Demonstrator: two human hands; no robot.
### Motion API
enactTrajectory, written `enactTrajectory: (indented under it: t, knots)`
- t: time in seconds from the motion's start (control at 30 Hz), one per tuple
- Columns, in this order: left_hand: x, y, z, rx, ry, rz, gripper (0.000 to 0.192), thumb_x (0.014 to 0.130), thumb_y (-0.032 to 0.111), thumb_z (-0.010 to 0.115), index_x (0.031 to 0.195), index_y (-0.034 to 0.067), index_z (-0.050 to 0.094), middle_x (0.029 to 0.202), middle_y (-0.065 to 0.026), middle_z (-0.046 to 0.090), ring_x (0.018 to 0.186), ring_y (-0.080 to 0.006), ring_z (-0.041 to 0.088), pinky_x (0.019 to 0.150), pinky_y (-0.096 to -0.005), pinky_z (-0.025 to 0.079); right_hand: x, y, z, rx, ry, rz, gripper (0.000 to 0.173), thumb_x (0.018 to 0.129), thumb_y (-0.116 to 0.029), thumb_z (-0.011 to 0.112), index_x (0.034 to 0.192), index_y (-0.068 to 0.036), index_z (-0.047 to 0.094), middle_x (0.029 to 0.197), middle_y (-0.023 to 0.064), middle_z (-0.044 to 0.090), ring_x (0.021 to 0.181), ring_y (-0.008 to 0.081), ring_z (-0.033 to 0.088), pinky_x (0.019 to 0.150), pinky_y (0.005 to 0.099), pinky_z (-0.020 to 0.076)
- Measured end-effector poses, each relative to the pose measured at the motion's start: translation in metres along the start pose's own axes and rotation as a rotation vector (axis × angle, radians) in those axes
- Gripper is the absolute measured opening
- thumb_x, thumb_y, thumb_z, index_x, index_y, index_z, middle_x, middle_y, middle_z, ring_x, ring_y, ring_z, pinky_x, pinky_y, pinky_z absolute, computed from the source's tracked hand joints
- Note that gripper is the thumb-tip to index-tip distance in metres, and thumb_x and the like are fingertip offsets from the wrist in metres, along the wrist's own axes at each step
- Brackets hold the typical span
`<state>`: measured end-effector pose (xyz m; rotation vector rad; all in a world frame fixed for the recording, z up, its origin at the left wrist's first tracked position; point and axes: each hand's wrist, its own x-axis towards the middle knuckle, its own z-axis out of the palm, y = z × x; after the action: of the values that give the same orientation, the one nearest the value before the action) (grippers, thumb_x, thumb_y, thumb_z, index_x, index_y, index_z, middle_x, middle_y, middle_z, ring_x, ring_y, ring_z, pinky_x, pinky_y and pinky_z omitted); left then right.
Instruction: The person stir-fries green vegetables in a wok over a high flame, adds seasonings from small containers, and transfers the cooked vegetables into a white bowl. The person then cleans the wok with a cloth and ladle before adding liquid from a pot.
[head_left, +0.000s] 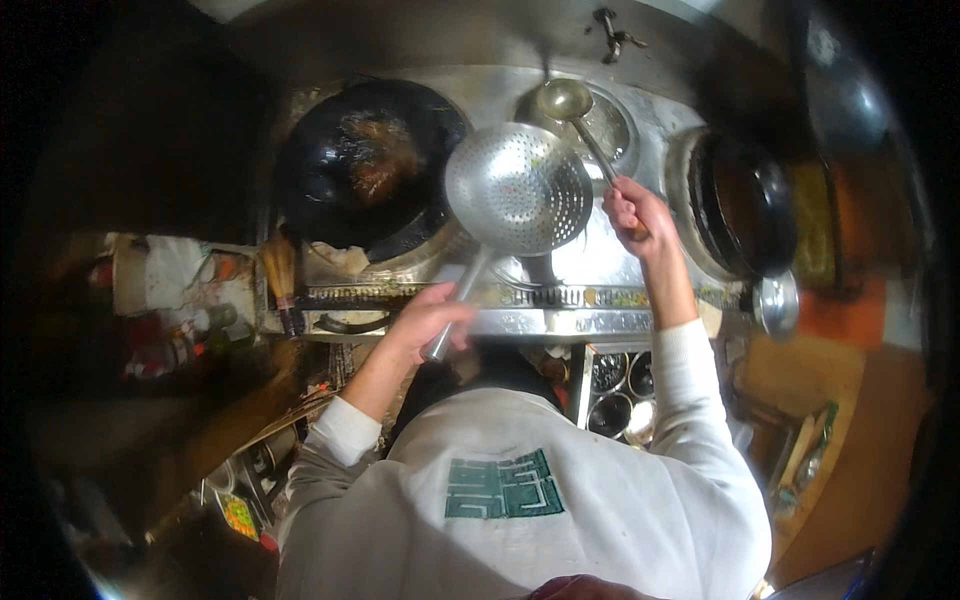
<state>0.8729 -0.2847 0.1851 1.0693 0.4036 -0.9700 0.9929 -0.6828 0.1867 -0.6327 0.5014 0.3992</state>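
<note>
My left hand (435, 321) grips the metal handle of a large perforated strainer ladle (517, 187), whose round bowl is over the stove between two burners. A few green and reddish bits cling to the bowl. In my right hand (637, 214) is the handle of a long steel ladle (565, 100), its bowl above a round metal basin (611, 124) with what looks like liquid in it. To the left of the strainer, a black wok (405, 217) sits on its burner with a brown, shiny patch at its centre; whether that is food or residue I cannot tell.
Another dark wok (739, 199) stands tilted on the right, near a small metal bowl (776, 304). A bamboo brush (280, 270) leans at the stove's left end. Below the front edge on the right are several round containers (609, 412). A tap (615, 37) juts from the back wall.
</note>
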Motion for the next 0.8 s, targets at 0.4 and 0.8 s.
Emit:
enactTrajectory:
  t: [0.4,0.8]
  knots:
    - [-0.043,0.162,-0.012,0.249,0.594,0.308,0.011,0.089,0.001,0.069,0.092,0.002,0.059,0.079,-0.0085,0.063,0.056,-0.0147,0.062,0.046,-0.0315,0.052,0.069,0.104,0.133,-2.108,-0.14,-0.864,0.074,0.093,-0.004,0.064,0.162,-0.023,0.048,0.114,0.0219,0.072,0.096,0.0433,0.074,0.083,0.0496,0.0599]
    - [-0.027,0.07,-0.01,0.889,1.17,0.436,0.071,0.089,0.014,0.067,0.154,-0.003,0.046,0.103,-0.0272,0.073,0.088,-0.0389,0.073,0.078,-0.0472,0.057,0.038,0.124,0.109,-1.444,-0.181,-0.859,0.065,0.091,0.003,0.063,0.155,-0.006,0.052,0.114,0.035,0.069,0.106,0.0513,0.067,0.092,0.0546,0.0529]
